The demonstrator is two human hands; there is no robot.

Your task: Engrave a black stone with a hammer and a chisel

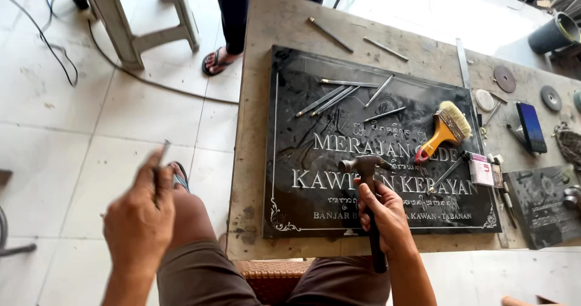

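Far left: white tile floor, a black cable (pixel 57 52) trailing across it, a pale plastic stool (pixel 142 16), and another person's sandalled foot (pixel 219 61) by the table's far corner.

Our left hand (pixel 140 221) is raised off to the side over the knee, fingers pressed together pinching a thin metal chisel (pixel 162 155), tip up. It's blurred; we can't tell the tip shape.

The table (pixel 254 130) is rough, stained, grey-brown. On it lies a slab (pixel 290 179): black polished stone, rectangular, glossy, with carved pale lettering and a thin scrolled border. Loose steel chisels (pixel 336 98) lie across its top, slim and dull grey.

Our right hand (pixel 384 218) is wrapped tight around the dark handle of a hammer (pixel 365 167), whose worn metal head rests over the slab's lettering.

Next comes a brush (pixel 446 130) with orange handle and pale bristles, lying on the slab. Then a steel ruler (pixel 463 64), grinding discs (pixel 505 78), a phone (pixel 531 126), and a smaller dark slab (pixel 541 206).

Risks, as we judge them:
- The hammer head is over polished stone; a slip or drop chips a letter edge.
- Loose chisels on the slab could roll and scratch the gloss.
- The chisel grip is light; a glancing strike could skid.
- The cable is a trip hazard.
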